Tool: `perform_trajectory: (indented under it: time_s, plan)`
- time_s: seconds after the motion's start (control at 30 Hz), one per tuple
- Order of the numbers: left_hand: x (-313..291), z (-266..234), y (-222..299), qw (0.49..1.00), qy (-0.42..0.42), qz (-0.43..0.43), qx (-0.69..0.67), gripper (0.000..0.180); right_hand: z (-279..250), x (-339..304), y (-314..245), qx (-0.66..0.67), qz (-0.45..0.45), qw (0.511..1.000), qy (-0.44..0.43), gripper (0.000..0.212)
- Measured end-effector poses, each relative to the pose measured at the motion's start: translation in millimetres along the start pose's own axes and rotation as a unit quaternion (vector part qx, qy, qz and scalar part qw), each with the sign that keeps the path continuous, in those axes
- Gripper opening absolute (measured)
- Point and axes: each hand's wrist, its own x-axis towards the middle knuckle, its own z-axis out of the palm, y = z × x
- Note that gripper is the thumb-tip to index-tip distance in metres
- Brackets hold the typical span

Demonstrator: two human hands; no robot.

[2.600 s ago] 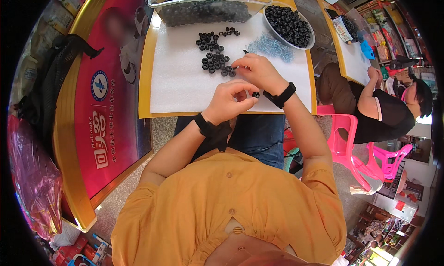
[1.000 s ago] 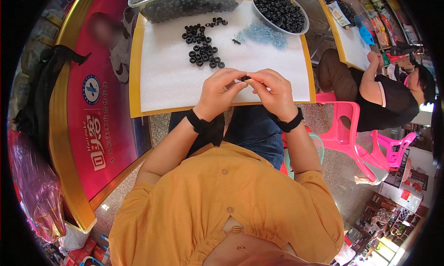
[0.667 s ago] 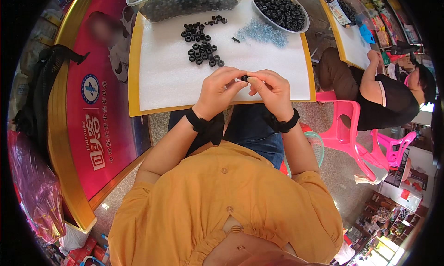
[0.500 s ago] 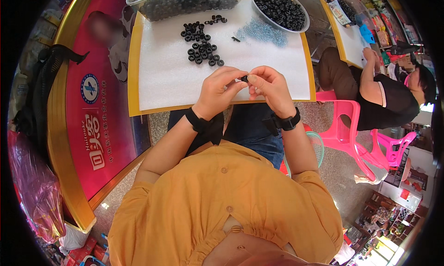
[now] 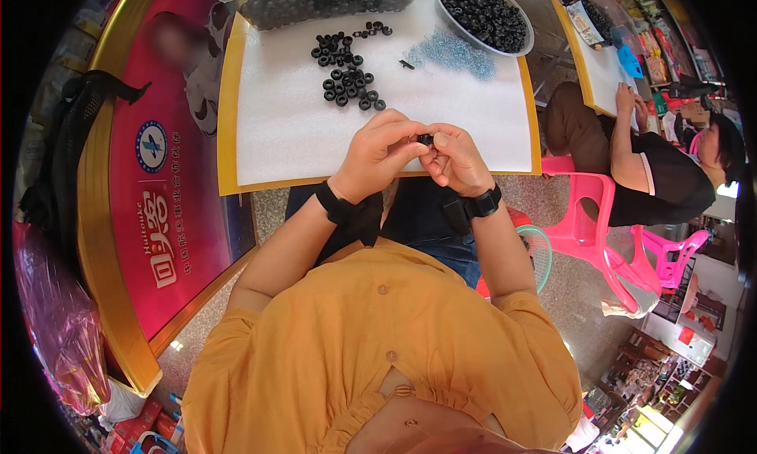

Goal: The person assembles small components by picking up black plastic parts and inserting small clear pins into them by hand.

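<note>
A small black part is pinched at the fingertips of both hands, over the near edge of the white-topped board. My left hand grips it from the left with thumb and forefinger. From the right, my right hand closes thumb and forefinger on it, the other fingers curled beneath. The fingers cover much of the part, so its exact kind is unclear. Beyond my hands lie several loose black rings in a cluster. A thin dark piece lies alone to their right.
Pale blue translucent beads are heaped beside a white bowl full of black rings. A clear bin of black parts stands at the far left. To the right are a pink chair and a seated person at another table.
My right hand has turned inward, its fingers curling closer together around the black part. The part has shifted slightly right and stays pinched between both hands.
</note>
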Motion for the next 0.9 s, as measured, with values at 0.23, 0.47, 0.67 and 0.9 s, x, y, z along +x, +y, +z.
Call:
perform_trajectory:
  time_s: [0.23, 0.47, 0.67, 0.9]
  plan:
    - [-1.6, -0.7, -1.1, 1.0, -0.011, -0.017, -0.023, 0.027, 4.7, -1.9, 3.4, -0.022, -0.013, 0.999, 0.023, 0.021]
    - [0.1, -2.7, -2.4, 1.0, -0.006, -0.018, -0.015, 0.024, 17.8, 6.8, 19.4, 0.005, -0.069, 0.995, 0.072, 0.019]
    - [0.9, -2.3, -1.7, 1.0, -0.014, -0.007, -0.015, 0.024, 23.4, 7.2, 21.8, 0.04, -0.094, 0.992, 0.075, 0.023]
    - [2.4, -4.8, 0.2, 1.0, -0.017, 0.012, 0.004, 0.026, 14.4, 5.5, 17.3, 0.022, -0.05, 0.998, 0.017, 0.038]
